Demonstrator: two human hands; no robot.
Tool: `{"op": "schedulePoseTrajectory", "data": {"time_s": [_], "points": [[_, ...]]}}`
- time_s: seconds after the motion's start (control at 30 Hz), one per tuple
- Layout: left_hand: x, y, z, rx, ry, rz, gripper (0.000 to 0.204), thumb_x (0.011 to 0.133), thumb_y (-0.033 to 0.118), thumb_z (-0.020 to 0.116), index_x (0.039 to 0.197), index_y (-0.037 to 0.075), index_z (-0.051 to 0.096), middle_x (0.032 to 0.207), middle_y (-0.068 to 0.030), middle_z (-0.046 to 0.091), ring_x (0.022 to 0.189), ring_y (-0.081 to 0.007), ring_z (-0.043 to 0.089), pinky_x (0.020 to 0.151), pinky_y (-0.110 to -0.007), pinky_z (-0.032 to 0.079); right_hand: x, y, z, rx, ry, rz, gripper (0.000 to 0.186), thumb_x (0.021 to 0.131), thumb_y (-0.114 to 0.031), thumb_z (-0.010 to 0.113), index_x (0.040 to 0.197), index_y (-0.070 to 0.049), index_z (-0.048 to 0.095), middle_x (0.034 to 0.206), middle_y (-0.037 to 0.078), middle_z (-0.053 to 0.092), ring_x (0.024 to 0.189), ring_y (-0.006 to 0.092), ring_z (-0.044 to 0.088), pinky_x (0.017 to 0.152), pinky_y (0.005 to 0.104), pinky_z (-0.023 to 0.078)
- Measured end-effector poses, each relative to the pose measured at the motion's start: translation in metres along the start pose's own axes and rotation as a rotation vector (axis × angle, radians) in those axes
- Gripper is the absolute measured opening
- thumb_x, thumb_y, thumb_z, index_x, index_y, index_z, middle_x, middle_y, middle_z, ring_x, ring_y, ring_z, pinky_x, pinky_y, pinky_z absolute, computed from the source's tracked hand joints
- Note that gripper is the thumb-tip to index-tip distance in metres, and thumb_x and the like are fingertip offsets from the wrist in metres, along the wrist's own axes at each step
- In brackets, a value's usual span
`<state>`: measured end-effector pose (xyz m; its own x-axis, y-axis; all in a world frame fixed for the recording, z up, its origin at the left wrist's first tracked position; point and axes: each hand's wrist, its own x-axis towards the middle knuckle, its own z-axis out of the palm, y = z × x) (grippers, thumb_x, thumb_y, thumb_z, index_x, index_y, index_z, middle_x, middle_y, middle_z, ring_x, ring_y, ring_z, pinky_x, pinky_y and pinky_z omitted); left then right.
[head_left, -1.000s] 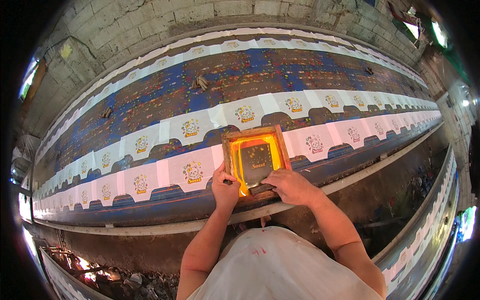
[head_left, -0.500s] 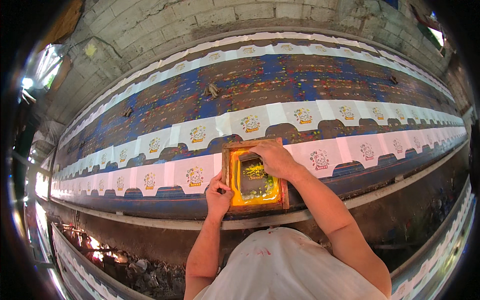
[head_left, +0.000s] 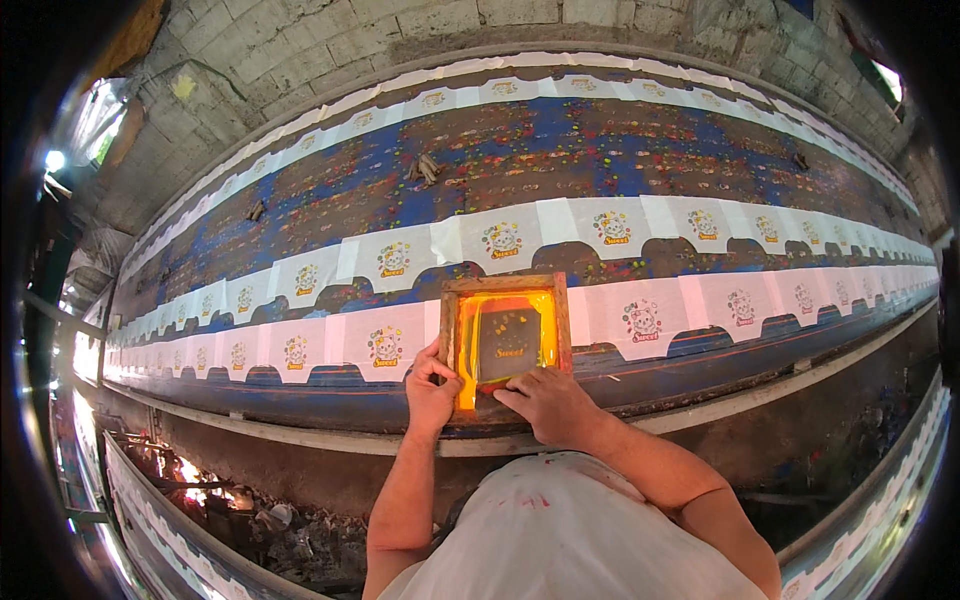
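A wooden-framed printing screen (head_left: 562, 312) lies flat on the near row of pale printed fabric pieces (head_left: 350, 352). Yellow ink (head_left: 466, 345) coats the sides of its mesh, while the grey middle shows a small design. My left hand (head_left: 431, 396) grips the frame's left side close to the near corner, thumb on top. At the near end of the mesh, my right hand (head_left: 552, 406) is closed on a squeegee (head_left: 491, 386), mostly hidden under the fingers; just a thin edge shows at their left.
The long dark table (head_left: 500, 150) is spotted with colored ink and carries more fabric rows. Small bundles of sticks (head_left: 424, 168) lie on it. A rail (head_left: 640, 428) runs along its near edge. A block wall (head_left: 440, 32) stands behind, and rubble (head_left: 300, 540) lies below left.
My right hand has drawn the squeegee from the far end of the screen to the near end, baring the mesh's middle. My left hand keeps its hold on the frame.
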<state>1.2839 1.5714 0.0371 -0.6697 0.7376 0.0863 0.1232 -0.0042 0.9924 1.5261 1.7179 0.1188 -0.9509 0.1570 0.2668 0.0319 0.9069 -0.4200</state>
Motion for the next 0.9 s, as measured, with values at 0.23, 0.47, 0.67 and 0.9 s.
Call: {"op": "schedulePoseTrajectory", "data": {"time_s": [0.23,0.47,0.67,0.9], "points": [[-0.001,0.0,0.001,-0.009,-0.018,0.012,0.023,0.081,-0.016,0.076,0.083,0.006,0.069,0.168,-0.0239,0.06,0.154,-0.0332,0.059,0.129,-0.043,0.04,0.059,0.062,-0.031,0.102,-0.069,0.079,0.053,0.086,0.005,0.069,0.137,-0.01,0.078,0.122,0.015,0.077,0.124,0.0375,0.071,0.109,0.0521,0.055],[-0.002,-0.009,0.001,-0.012,-0.022,0.072,0.023,0.083,-0.016,0.075,0.084,0.007,0.07,0.168,-0.0238,0.059,0.156,-0.0341,0.057,0.13,-0.044,0.038,0.087,0.067,-0.023,-0.064,0.053,0.21,0.057,0.085,0.005,0.071,0.14,-0.01,0.078,0.12,0.015,0.078,0.122,0.0399,0.072,0.109,0.0527,0.055],[0.0,-0.014,0.003,0.014,-0.023,0.139,0.024,0.084,-0.015,0.075,0.086,0.008,0.069,0.168,-0.0242,0.059,0.155,-0.0367,0.058,0.129,-0.046,0.04,0.047,0.019,-0.012,-0.055,0.036,0.158,0.061,0.084,0.003,0.074,0.142,-0.012,0.079,0.12,0.013,0.077,0.118,0.0373,0.073,0.106,0.0516,0.057],[0.0,-0.01,0.003,0.118,-0.031,0.222,0.023,0.083,-0.015,0.074,0.088,0.006,0.068,0.167,-0.0239,0.059,0.155,-0.0374,0.059,0.129,-0.045,0.042,0.008,-0.029,-0.002,-0.07,0.01,0.177,0.061,0.081,0.0,0.079,0.141,-0.012,0.08,0.128,0.013,0.075,0.12,0.0358,0.073,0.107,0.0504,0.058]]}}
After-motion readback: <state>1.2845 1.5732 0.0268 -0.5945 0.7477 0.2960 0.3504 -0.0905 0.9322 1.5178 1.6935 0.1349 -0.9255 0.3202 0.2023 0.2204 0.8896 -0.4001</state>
